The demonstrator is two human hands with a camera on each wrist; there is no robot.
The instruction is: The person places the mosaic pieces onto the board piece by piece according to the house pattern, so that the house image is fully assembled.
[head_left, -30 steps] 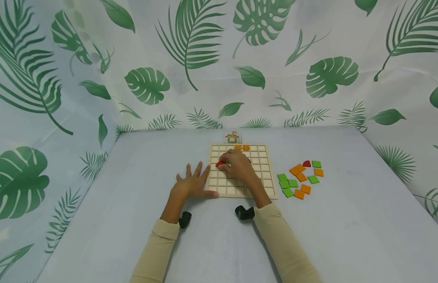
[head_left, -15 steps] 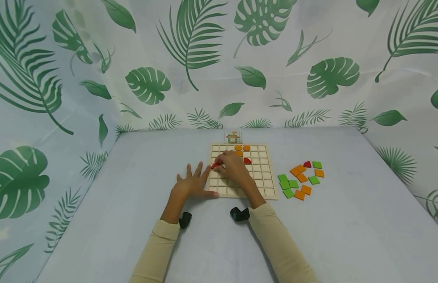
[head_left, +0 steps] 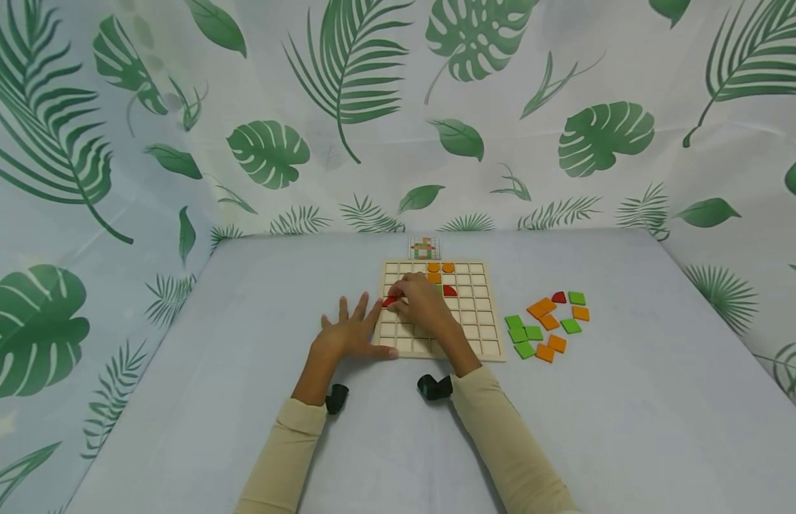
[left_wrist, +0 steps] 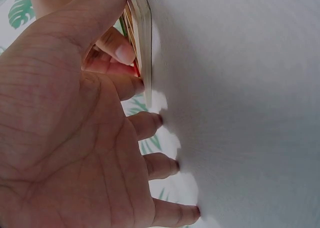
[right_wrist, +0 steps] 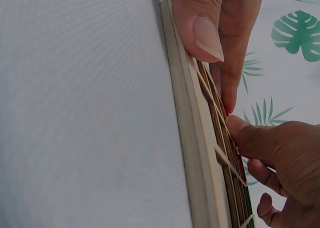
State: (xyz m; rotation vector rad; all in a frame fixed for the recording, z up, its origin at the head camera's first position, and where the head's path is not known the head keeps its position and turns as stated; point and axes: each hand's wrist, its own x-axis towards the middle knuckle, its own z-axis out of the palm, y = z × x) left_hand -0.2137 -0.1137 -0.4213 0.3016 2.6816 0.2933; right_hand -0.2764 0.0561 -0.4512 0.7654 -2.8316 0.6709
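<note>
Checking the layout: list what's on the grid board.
Three orange pieces, part of a green piece and a red quarter-circle show on the board. The right hand, pinching another red piece, hides cells beneath.

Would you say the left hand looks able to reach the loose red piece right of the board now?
Probably not directly: the left hand is at the left edge of the board, and the right hand, over it, blocks the straight way to the loose red piece.
</note>
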